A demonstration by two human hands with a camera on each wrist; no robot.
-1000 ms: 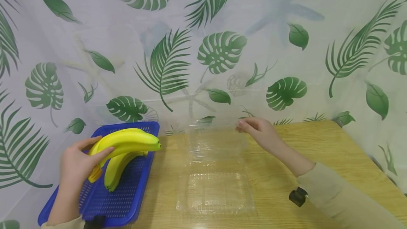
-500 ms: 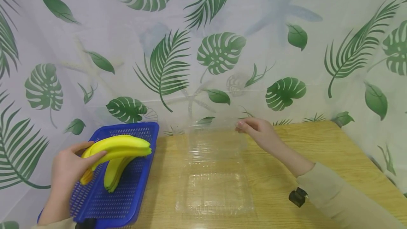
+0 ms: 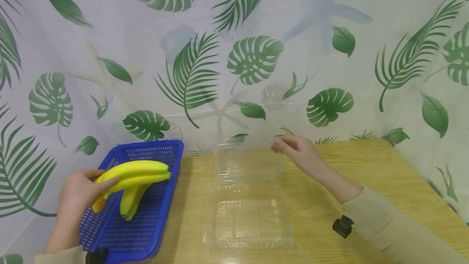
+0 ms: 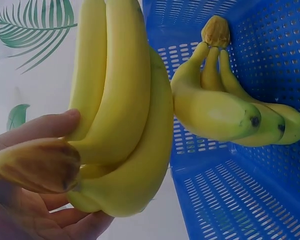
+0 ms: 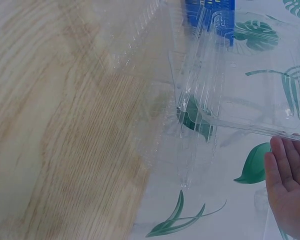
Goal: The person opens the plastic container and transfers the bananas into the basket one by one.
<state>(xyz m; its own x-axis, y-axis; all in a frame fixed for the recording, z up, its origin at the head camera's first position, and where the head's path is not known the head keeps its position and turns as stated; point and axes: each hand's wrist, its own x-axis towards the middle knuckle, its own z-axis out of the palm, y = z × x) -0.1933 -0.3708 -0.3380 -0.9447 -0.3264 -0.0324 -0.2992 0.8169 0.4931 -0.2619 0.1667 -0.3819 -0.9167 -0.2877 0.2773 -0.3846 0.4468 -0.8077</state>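
Observation:
My left hand grips a bunch of yellow bananas near its brown stem end, over the blue basket. In the left wrist view the thumb and fingers lie around the held bananas. A second bunch of bananas lies in the basket, partly covered by the held one in the head view. A clear plastic clamshell container stands unfolded on the table, its lid raised at the back. My right hand pinches the lid's right edge; in the right wrist view its fingers touch that edge.
The wooden table carries the basket at the left and the container in the middle. Behind the table hangs a white sheet with green leaf prints. A small black camera sits below the right sleeve.
My left hand has moved left and slightly down with the bananas, which have turned a little so that two tips show. My right hand and the container stay where they were.

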